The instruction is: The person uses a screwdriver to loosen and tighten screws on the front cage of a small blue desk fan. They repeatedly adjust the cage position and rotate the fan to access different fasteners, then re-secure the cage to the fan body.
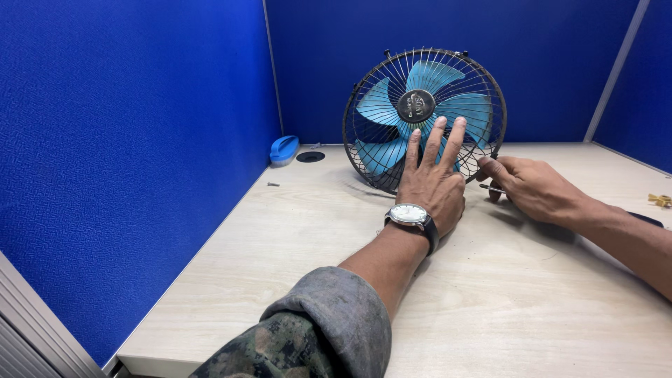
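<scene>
We see a blue plastic oval case [283, 149] by the blue partition wall [126, 140], a small screw [272, 184] on the pale wooden desk [294, 231].

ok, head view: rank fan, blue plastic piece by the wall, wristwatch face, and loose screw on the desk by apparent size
1. fan, by far the largest.
2. blue plastic piece and wristwatch face: these look similar, and the watch sits nearer the camera, so I won't rank them.
3. loose screw, smallest.

Dark wire fan guard [364, 150] (metal), glossy plastic blades [378, 108], matt wood-look desk [294, 238].
</scene>
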